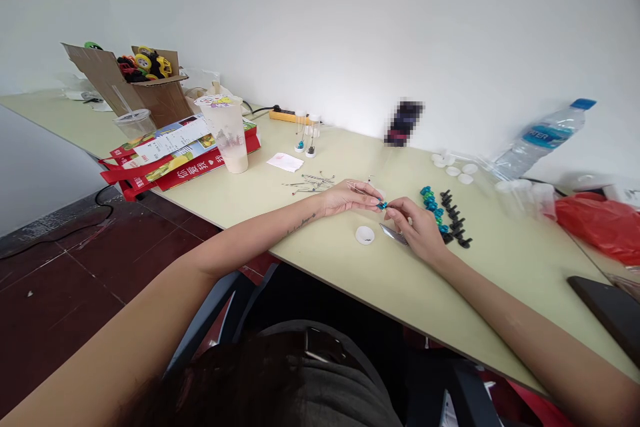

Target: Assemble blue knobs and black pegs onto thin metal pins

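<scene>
My left hand (345,199) and my right hand (416,221) meet above the table, fingertips closed on a small shiny blue piece (382,205) between them. Its exact kind is too small to tell. A thin pale line shows by my left fingers, possibly a wire or pin. Below the hands lies a round white cap (365,235) with tiny dark bits in it. A flat silver tool (393,233) is partly covered by my right hand. Rows of blue and green pieces (431,203) and black pieces (454,217) stand right of it. Several thin pins (313,182) lie scattered left.
A lidded drink cup (225,137) stands on the left near a red printed bag (190,163) and a cardboard box (160,100) of toys. At the back are a phone (403,123) and several white discs (459,172). Rightward are a water bottle (543,137) and red plastic bag (600,223).
</scene>
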### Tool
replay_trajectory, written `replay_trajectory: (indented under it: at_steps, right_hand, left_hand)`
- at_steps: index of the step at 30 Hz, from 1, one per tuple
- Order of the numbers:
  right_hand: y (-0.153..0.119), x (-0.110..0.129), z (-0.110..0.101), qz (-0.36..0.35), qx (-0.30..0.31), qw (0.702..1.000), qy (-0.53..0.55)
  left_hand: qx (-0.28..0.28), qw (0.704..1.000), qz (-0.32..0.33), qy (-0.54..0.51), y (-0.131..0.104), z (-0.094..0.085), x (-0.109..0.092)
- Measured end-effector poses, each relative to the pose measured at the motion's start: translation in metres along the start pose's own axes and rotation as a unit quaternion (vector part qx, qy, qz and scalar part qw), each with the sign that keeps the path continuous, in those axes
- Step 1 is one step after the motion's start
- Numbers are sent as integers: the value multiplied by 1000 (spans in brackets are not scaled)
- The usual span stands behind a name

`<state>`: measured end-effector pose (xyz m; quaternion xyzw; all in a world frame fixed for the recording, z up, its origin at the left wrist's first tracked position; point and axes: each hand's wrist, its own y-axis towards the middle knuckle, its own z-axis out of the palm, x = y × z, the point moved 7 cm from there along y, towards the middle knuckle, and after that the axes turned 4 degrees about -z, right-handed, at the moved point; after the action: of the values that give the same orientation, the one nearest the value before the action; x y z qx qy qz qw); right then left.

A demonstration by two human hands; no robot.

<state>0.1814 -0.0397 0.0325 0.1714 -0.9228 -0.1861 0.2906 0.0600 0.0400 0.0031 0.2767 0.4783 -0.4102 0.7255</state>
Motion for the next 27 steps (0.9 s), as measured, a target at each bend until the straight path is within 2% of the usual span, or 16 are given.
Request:
replay_trajectory:
  at_steps: [7, 15, 27]
  right_hand:
    - [0, 1, -1, -22, -23, 999, -9]
    - [0, 0, 3, -13, 7, 1000, -6]
    - [0, 1, 1, -12, 9, 1000, -3]
  left_hand:
    - [-6, 1000, 1, 0, 0, 0, 0]
    - [3, 1000, 5, 4, 1, -1, 0]
    - [11, 1000, 10, 3, 1, 0, -1]
